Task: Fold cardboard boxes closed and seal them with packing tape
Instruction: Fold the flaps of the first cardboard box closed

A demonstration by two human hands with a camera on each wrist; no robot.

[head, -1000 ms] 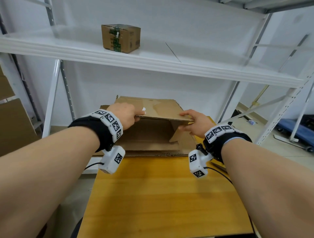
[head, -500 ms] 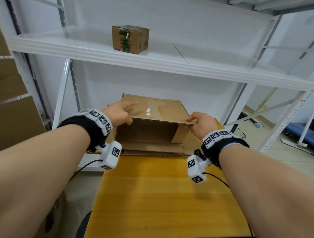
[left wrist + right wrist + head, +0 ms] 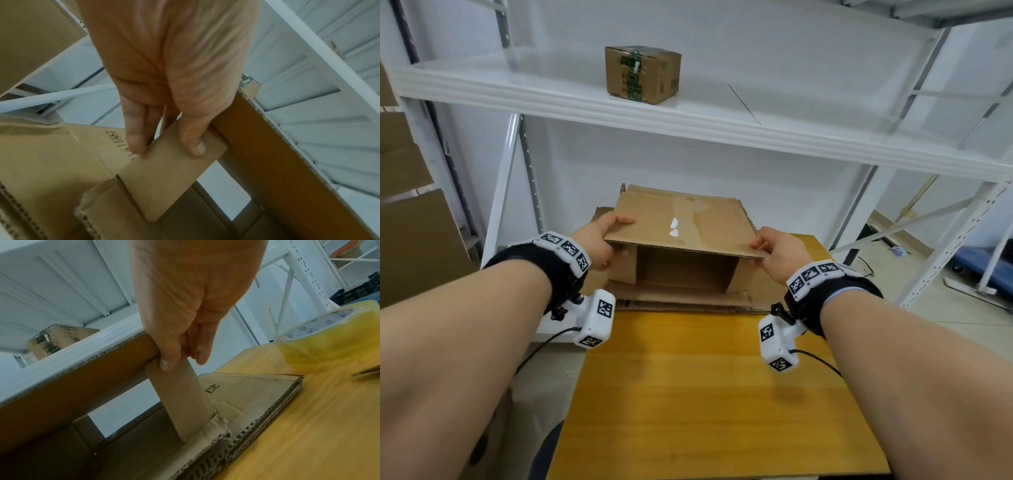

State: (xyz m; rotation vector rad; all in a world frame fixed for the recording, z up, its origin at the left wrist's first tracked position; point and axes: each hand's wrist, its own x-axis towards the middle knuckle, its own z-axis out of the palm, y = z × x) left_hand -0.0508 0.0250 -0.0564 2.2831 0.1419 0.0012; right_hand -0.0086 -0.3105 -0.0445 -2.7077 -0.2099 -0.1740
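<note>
My left hand [image 3: 599,240] gripped the left near corner of the cardboard box's [image 3: 681,222] top panel, thumb over the small side flap [image 3: 172,170]. My right hand [image 3: 780,253] pinched the right near corner the same way, thumb on the other side flap [image 3: 180,399]. The box lay between my hands at the far end of the yellow surface [image 3: 705,394], its open end facing me, on flattened cardboard [image 3: 688,301]. A roll of packing tape [image 3: 329,337] sat on the surface just right of my right hand. A smaller sealed box [image 3: 642,73] stood on the white shelf [image 3: 722,126] above.
</note>
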